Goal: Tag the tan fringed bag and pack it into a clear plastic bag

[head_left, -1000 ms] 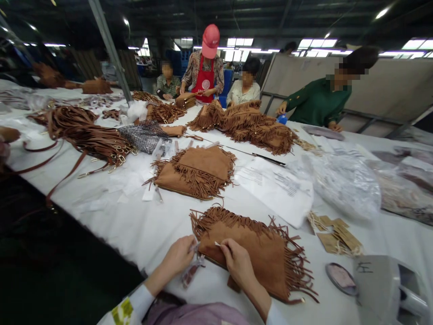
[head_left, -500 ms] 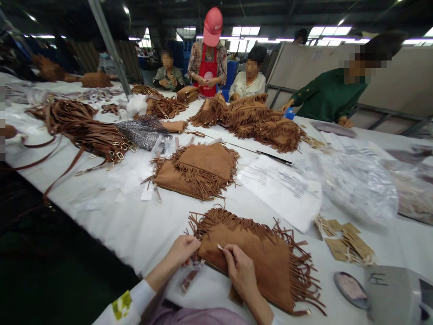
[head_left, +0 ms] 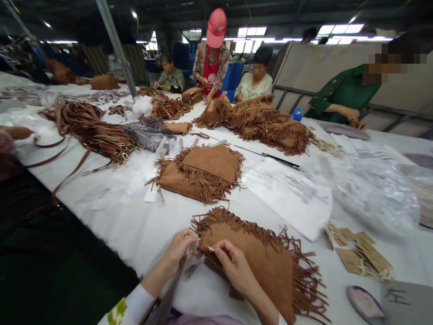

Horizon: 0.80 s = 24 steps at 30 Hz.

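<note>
A brown fringed suede bag (head_left: 257, 257) lies flat in front of me, its fringe spread along the far and right sides. At its left corner my left hand (head_left: 182, 248) is closed on a small clear plastic bag (head_left: 193, 247). My right hand (head_left: 233, 264) rests over the suede with thumb and forefinger pinched on a thin white string end (head_left: 211, 248). A brownish piece in clear plastic (head_left: 192, 270) hangs below my left hand, partly hidden. Beyond lie two more fringed bags (head_left: 209, 167), one on the other.
Brown straps with metal clasps (head_left: 104, 140) are heaped at the left. Kraft tags with strings (head_left: 361, 253), a grey box (head_left: 406, 300) and plastic bags (head_left: 375, 185) lie to the right. Several people stand or sit across the white table (head_left: 111, 207), near piled fringed bags (head_left: 267, 122).
My right hand has moved left with the white string end, closer to my left hand. The clear plastic is now gathered up at my left fingers. The camera view has shifted slightly left.
</note>
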### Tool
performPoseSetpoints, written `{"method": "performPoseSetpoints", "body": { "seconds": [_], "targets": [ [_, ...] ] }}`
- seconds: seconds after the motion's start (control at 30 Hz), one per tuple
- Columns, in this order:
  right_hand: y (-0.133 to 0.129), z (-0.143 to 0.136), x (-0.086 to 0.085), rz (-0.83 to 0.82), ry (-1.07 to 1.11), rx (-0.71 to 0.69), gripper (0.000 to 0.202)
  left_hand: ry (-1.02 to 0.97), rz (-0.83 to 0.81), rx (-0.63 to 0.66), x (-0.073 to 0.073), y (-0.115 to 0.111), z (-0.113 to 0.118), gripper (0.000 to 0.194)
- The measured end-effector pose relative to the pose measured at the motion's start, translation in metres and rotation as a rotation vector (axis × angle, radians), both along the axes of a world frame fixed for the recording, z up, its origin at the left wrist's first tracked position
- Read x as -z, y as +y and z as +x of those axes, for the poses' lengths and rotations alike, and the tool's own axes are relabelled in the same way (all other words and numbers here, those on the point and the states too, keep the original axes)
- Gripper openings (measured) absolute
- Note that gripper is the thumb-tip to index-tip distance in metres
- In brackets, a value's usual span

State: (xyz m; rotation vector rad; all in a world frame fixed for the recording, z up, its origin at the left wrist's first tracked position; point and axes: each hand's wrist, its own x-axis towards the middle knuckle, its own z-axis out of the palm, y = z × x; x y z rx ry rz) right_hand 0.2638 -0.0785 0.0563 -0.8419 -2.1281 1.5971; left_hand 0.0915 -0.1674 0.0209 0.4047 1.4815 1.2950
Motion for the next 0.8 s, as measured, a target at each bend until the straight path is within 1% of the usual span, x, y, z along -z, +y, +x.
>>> {"method": "performPoseSetpoints", "body": {
  "seconds": [0.07,0.13,0.23,0.3,0.37,0.43,0.47,0.53,0.57,0.6,0.7,0.73,0.8],
  "targets": [
    [-0.008,-0.004,-0.004,0.112,0.031,-0.097,0.023,-0.074,0.013,0.002,-0.002,0.0,-0.002,0.024],
    [-0.012,-0.007,-0.004,0.268,0.048,-0.168,0.019,-0.123,0.022,0.019,-0.004,0.0,-0.003,0.024],
    [-0.011,-0.012,-0.003,0.467,-0.025,-0.252,0.019,-0.151,0.034,0.044,-0.007,-0.001,-0.004,0.025],
    [-0.007,-0.018,-0.001,0.546,-0.107,-0.309,0.019,-0.102,0.041,0.075,-0.009,0.0,-0.004,0.026],
    [-0.005,-0.027,0.001,0.606,-0.176,-0.36,0.02,-0.007,0.042,0.122,-0.011,0.002,-0.003,0.026],
    [-0.004,-0.034,0.003,0.653,-0.232,-0.375,0.024,0.051,0.044,0.155,-0.012,0.002,-0.003,0.027],
    [-0.003,-0.038,0.005,0.664,-0.247,-0.369,0.025,0.046,0.045,0.154,-0.013,0.003,-0.003,0.027],
    [-0.001,-0.041,0.01,0.643,-0.234,-0.335,0.025,-0.011,0.046,0.124,-0.013,0.001,-0.002,0.029],
    [0.001,-0.043,0.014,0.602,-0.206,-0.302,0.023,-0.044,0.039,0.104,-0.012,0.0,-0.002,0.03],
    [0.004,-0.043,0.018,0.526,-0.164,-0.243,0.021,-0.072,0.025,0.089,-0.012,-0.002,-0.001,0.031],
    [0.015,-0.045,0.033,0.228,-0.06,0.022,0.02,-0.138,-0.027,0.089,-0.007,-0.006,0.0,0.028],
    [0.019,-0.046,0.038,0.154,-0.046,0.11,0.022,-0.151,-0.042,0.09,-0.006,-0.008,0.001,0.026],
    [0.028,-0.048,0.047,0.086,-0.044,0.233,0.028,-0.176,-0.06,0.072,-0.001,-0.009,0.001,0.023]
  ]
}}
